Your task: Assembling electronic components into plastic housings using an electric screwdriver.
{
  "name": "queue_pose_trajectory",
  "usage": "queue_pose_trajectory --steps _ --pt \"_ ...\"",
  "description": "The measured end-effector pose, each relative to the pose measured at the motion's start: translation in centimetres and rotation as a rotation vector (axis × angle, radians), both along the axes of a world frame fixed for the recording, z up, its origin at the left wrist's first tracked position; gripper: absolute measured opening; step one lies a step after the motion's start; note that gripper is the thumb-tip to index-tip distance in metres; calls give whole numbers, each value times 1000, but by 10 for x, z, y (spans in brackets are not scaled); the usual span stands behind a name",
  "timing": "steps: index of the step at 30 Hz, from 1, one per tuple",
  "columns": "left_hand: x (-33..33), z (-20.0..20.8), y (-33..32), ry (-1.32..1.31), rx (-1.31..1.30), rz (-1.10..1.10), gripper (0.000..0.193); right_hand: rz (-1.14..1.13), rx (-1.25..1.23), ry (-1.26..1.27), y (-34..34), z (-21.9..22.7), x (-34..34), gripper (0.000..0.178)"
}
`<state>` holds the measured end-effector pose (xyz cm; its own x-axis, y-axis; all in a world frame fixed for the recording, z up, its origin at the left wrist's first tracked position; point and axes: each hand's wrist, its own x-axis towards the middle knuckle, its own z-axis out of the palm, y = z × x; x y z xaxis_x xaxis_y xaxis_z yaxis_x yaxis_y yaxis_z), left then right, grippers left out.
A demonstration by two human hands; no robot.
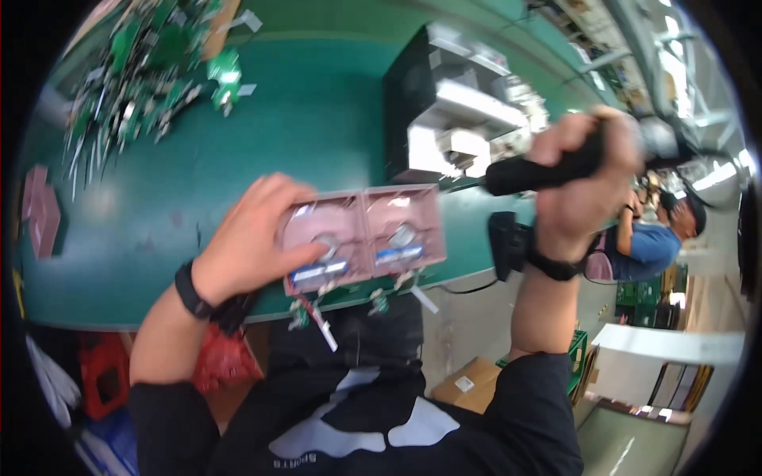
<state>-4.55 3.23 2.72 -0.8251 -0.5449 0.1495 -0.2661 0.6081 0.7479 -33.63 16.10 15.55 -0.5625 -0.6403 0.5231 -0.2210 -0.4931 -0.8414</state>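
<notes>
My left hand grips the left side of a pink two-compartment tray, its thumb reaching inside and the fingers at the outer wall. In each compartment lies a blue cylindrical part, like a battery, beside a round shiny piece. Small green circuit boards on wires hang over the tray's near side. Raised to the right, my right hand is wrapped round a black power screwdriver, blurred by motion. Its thin bit points left, close to the tray's far right corner.
A black box-shaped machine with a white front stands beyond the tray on the green table. Green circuit boards with wires are heaped at the far left. A pink bracket-shaped piece lies at the left edge. A co-worker is at the right.
</notes>
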Motion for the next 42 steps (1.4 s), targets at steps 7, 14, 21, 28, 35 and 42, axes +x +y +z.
queue_pose_trajectory --steps 7,14,21,28,35,42 --pt "-6 -2 -1 44 2 -33 50 491 -86 15 33 12 87 57" --pt "-1 -7 2 36 -18 -33 50 350 145 -64 18 -26 120 60" --pt "-2 -5 -2 30 -26 -41 52 292 239 63 5 -34 122 59" --pt "-11 5 -4 94 -50 -125 53 387 252 88 9 -39 108 40" --pt "-20 4 0 111 420 -68 55 181 -16 194 -13 -48 125 42" --pt "1 -9 -1 107 303 -111 55 220 -8 139 -13 -40 129 41"
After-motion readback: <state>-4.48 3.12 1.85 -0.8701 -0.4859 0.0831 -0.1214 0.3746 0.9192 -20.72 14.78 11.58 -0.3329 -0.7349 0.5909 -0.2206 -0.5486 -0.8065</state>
